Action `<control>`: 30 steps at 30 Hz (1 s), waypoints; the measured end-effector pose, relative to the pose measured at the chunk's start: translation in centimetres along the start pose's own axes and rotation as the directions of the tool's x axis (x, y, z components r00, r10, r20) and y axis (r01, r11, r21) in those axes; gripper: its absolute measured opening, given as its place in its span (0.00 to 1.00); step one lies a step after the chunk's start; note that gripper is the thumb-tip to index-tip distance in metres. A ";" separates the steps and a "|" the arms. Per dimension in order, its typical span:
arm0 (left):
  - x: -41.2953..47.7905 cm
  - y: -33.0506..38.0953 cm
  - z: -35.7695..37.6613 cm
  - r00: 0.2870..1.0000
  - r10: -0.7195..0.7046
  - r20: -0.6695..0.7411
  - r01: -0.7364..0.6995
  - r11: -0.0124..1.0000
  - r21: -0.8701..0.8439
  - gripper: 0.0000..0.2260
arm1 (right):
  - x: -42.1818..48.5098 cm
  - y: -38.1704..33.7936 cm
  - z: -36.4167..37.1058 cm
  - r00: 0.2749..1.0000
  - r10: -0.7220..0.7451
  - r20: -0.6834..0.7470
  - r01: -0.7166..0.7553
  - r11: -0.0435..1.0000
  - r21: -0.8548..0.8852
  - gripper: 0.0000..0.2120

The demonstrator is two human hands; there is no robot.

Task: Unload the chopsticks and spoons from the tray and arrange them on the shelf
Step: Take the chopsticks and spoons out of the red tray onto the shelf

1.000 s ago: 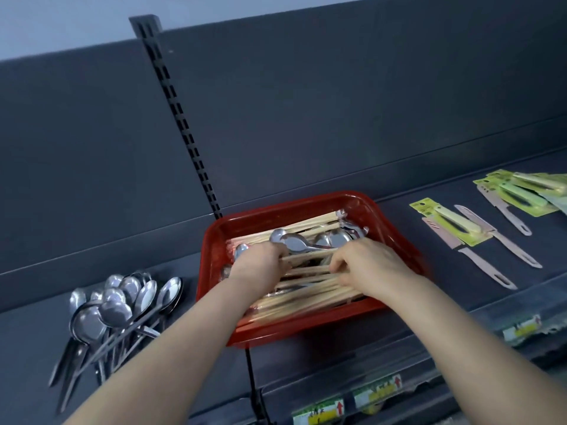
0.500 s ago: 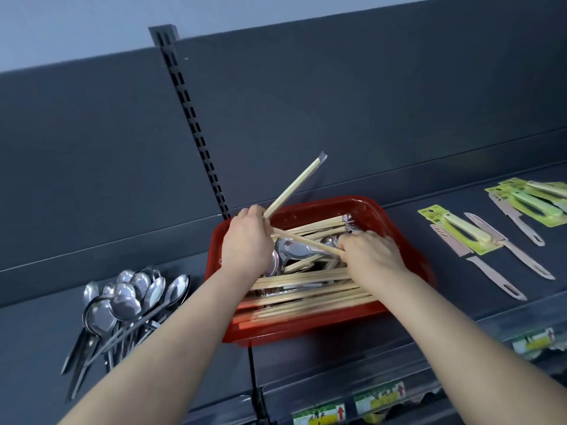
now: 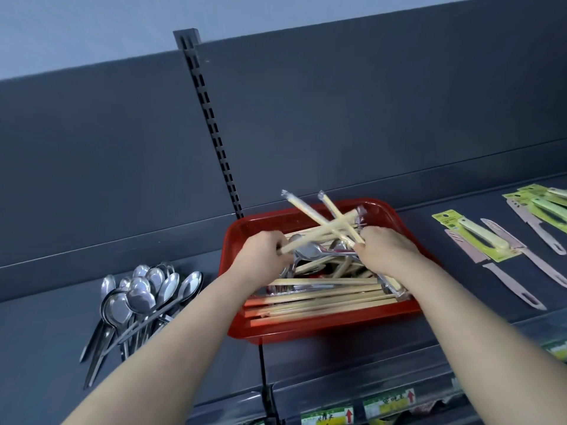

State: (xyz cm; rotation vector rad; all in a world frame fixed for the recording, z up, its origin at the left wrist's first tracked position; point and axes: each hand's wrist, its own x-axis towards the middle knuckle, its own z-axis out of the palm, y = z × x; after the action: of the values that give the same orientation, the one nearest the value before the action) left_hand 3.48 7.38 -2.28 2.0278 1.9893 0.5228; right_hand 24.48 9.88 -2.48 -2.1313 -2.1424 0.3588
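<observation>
Left hand and right hand each grip wrapped chopsticks, crossed above the tray (more lie inside, over spoons); better to uncross them first, then lift clear without snagging the rest.

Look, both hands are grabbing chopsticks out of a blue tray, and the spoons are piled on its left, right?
Not blue: the head view shows a red tray. The left hand and right hand do grip chopsticks over it, with the spoons piled to its left.
</observation>
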 end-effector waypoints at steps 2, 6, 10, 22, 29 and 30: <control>0.0 0.2 0.8 0.989 0.001 0.151 -0.017 0.995 0.103 0.02 | -0.1 0.6 -0.2 1.000 -0.020 -0.018 0.022 0.996 0.088 0.10; 0.2 0.3 2.1 0.977 -0.028 0.211 -0.042 0.947 0.318 0.09 | -1.3 1.3 0.2 0.997 -0.042 -0.062 0.053 0.978 0.203 0.17; 0.5 1.4 1.0 0.977 -0.020 0.210 -0.062 0.925 0.376 0.09 | -1.7 1.8 0.1 0.992 -0.016 -0.122 0.048 0.962 0.268 0.15; -4.4 -3.2 -6.1 0.961 -0.275 -0.014 0.265 0.936 -0.233 0.02 | -2.9 -7.7 0.4 0.961 -0.226 -0.159 0.273 0.857 0.436 0.08; -14.7 -15.7 -10.4 0.802 -0.585 -0.122 0.477 0.748 -0.461 0.03 | -8.6 -20.7 4.7 0.881 -0.461 -0.103 0.458 0.779 0.428 0.09; -16.5 -17.6 -11.2 0.781 -0.611 -0.131 0.494 0.732 -0.469 0.05 | -9.7 -22.9 5.5 0.869 -0.486 -0.095 0.477 0.771 0.421 0.08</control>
State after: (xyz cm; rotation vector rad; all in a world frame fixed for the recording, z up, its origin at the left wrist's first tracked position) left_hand -17.23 -9.24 -0.86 1.0619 2.2611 1.0168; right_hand 1.09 -0.20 -1.48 -1.2873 -2.2490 0.7193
